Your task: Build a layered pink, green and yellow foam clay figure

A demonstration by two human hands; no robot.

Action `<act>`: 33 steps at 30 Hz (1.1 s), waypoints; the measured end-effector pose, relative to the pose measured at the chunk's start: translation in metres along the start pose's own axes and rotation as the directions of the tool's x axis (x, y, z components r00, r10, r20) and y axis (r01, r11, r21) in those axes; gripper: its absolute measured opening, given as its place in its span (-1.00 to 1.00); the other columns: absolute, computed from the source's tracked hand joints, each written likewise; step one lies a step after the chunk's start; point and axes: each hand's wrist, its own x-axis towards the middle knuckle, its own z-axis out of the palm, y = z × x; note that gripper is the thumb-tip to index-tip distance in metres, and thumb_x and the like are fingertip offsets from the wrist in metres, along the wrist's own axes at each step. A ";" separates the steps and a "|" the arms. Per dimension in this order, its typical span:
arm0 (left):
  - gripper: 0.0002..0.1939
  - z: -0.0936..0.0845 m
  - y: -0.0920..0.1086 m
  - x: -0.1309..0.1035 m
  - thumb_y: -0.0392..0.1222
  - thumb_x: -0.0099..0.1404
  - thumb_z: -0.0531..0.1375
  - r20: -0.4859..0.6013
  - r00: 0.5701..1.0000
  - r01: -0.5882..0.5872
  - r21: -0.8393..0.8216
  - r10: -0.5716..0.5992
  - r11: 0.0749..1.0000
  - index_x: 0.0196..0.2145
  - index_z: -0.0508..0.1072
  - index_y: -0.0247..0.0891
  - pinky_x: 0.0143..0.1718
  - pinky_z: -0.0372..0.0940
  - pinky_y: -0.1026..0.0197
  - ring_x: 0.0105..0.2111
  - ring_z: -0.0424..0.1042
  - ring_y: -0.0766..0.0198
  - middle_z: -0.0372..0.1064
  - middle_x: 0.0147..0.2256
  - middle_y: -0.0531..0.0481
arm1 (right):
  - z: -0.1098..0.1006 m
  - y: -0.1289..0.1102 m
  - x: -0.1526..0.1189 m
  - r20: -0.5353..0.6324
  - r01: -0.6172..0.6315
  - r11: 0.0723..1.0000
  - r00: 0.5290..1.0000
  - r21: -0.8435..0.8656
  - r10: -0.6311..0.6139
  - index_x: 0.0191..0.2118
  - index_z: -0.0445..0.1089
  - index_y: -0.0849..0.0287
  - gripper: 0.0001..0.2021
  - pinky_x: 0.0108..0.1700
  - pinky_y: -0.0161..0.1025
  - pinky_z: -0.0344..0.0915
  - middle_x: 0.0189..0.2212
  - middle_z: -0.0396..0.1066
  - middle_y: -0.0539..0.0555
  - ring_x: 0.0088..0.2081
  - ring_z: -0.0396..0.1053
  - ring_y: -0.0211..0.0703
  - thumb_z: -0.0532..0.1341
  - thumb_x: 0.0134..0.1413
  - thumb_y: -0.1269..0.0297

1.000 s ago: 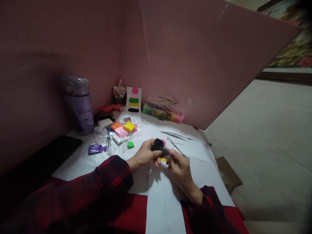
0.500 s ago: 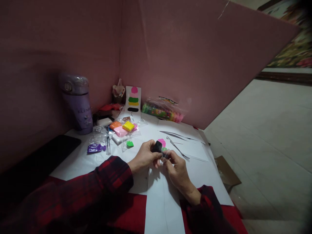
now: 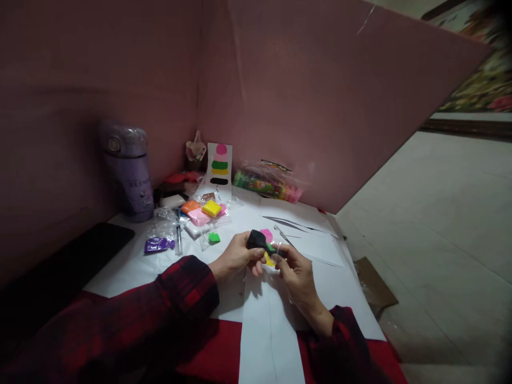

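Note:
My left hand [image 3: 236,257] grips a lump of black clay [image 3: 258,240] between thumb and fingers. My right hand [image 3: 296,272] pinches the clay's narrow right end, with some clear plastic film at the fingertips. The black piece stretches between both hands, above a long white paper strip [image 3: 270,330]. Behind and below it show a pink patch [image 3: 266,234], a bit of green and a yellow patch [image 3: 269,260], partly hidden by the fingers. A metal tool [image 3: 282,233] lies just beyond my right hand, its lower part covered.
Bagged clay in yellow [image 3: 212,208], orange and purple [image 3: 158,245] lies left. A purple tumbler [image 3: 130,173] and a dark flat object [image 3: 92,245] stand or lie further left. A card with coloured patches [image 3: 220,165] leans at the back, beside a bag of coloured sticks [image 3: 268,184].
My right hand has moved slightly right, drawing the black clay out into a narrow neck. The yellow patch beneath now shows. The metal tool is more covered by my hand.

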 end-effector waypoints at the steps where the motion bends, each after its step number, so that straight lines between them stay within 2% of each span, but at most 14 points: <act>1: -0.62 0.000 0.000 0.000 -0.09 -0.02 0.35 0.011 1.000 -0.001 0.008 0.001 1.000 -0.39 0.25 -0.31 -0.71 0.27 0.33 -0.70 0.38 0.32 0.40 -0.59 0.03 | 0.000 -0.001 0.000 0.013 0.022 1.000 1.000 0.002 -0.022 -0.18 0.44 0.16 -0.85 -0.46 -0.30 0.24 -0.43 0.43 0.01 -0.46 0.33 -0.22 0.20 0.14 0.32; 4: -0.63 0.001 -0.001 0.000 -0.07 0.01 0.32 0.034 0.999 0.003 0.055 -0.005 0.998 -0.38 0.24 -0.29 -0.72 0.26 0.31 -0.71 0.37 0.31 0.39 -0.60 0.05 | 0.000 -0.004 0.001 0.058 0.104 0.994 0.993 -0.031 -0.102 -0.17 0.47 0.16 -0.84 -0.45 -0.30 0.24 -0.39 0.45 0.04 -0.41 0.36 -0.20 0.19 0.15 0.35; 10: -0.65 0.004 -0.003 -0.001 -0.05 0.05 0.30 -0.039 0.999 0.007 0.110 -0.003 0.994 -0.34 0.25 -0.28 -0.75 0.23 0.33 -0.74 0.34 0.32 0.37 -0.60 0.09 | 0.000 -0.005 0.001 0.056 0.224 0.973 0.974 -0.062 -0.220 -0.07 0.47 0.12 -0.75 -0.43 -0.28 0.26 -0.39 0.42 0.04 -0.42 0.34 -0.20 0.18 0.15 0.42; 13: -0.59 0.005 -0.002 -0.002 0.04 0.05 0.30 0.013 0.999 0.033 0.099 -0.034 0.995 -0.35 0.23 -0.27 -0.75 0.23 0.33 -0.75 0.34 0.32 0.34 -0.64 0.09 | 0.000 -0.006 0.000 0.075 0.241 0.970 0.968 -0.032 -0.238 -0.04 0.46 0.09 -0.72 -0.42 -0.28 0.27 -0.39 0.41 0.03 -0.42 0.34 -0.21 0.18 0.14 0.44; 16: -0.55 0.006 -0.002 -0.003 0.14 0.08 0.27 0.107 0.992 0.062 0.096 -0.073 0.993 -0.36 0.22 -0.26 -0.74 0.24 0.33 -0.75 0.34 0.31 0.32 -0.67 0.09 | 0.000 -0.009 0.000 0.066 0.203 0.978 0.978 -0.053 -0.199 -0.11 0.49 0.10 -0.78 -0.41 -0.28 0.26 -0.43 0.39 0.02 -0.43 0.33 -0.21 0.19 0.14 0.41; 18: -0.54 0.007 -0.004 -0.002 0.17 0.08 0.26 0.124 0.989 0.078 0.072 -0.086 0.994 -0.35 0.23 -0.27 -0.73 0.26 0.31 -0.73 0.36 0.31 0.34 -0.62 0.07 | 0.000 -0.010 0.000 0.045 0.155 0.987 0.987 -0.048 -0.152 -0.18 0.49 0.12 -0.85 -0.41 -0.28 0.25 -0.42 0.39 0.02 -0.41 0.32 -0.20 0.19 0.16 0.37; 23: -0.58 0.006 -0.001 -0.002 0.06 0.04 0.32 0.013 0.995 0.100 -0.008 -0.100 0.995 -0.36 0.33 -0.34 -0.70 0.27 0.33 -0.66 0.38 0.34 0.41 -0.51 -0.03 | 0.001 -0.007 0.000 -0.020 -0.027 0.991 0.999 0.134 0.030 -0.31 0.41 0.15 -0.89 -0.42 -0.31 0.25 -0.44 0.38 0.00 -0.41 0.33 -0.21 0.19 0.19 0.26; 25: -0.61 0.004 0.003 -0.003 -0.01 0.02 0.36 -0.007 0.991 0.134 -0.030 -0.135 0.990 -0.36 0.41 -0.40 -0.67 0.27 0.36 -0.62 0.37 0.37 0.43 -0.47 -0.07 | 0.001 -0.007 0.000 0.003 -0.044 0.980 0.999 0.192 0.044 -0.31 0.41 0.14 -0.90 -0.46 -0.33 0.23 -0.44 0.37 -0.01 -0.44 0.32 -0.23 0.20 0.18 0.25; 28: -0.62 0.003 0.009 -0.006 -0.04 0.01 0.38 0.019 0.985 0.172 -0.047 -0.172 0.984 -0.38 0.48 -0.45 -0.67 0.22 0.38 -0.60 0.35 0.38 0.39 -0.51 -0.06 | 0.000 -0.008 0.001 0.051 0.034 0.992 0.998 0.125 -0.040 -0.29 0.45 0.13 -0.93 -0.45 -0.32 0.24 -0.37 0.37 0.01 -0.39 0.33 -0.21 0.22 0.15 0.30; 33: -0.63 0.005 0.011 -0.007 -0.09 -0.06 0.41 -0.007 0.985 0.174 -0.029 -0.174 0.984 -0.40 0.51 -0.48 -0.63 0.22 0.35 -0.60 0.34 0.36 0.38 -0.55 -0.06 | -0.001 -0.015 0.000 0.047 0.205 0.976 0.978 -0.077 -0.201 -0.28 0.45 0.12 -0.90 -0.43 -0.29 0.24 -0.40 0.38 0.03 -0.38 0.33 -0.19 0.19 0.14 0.42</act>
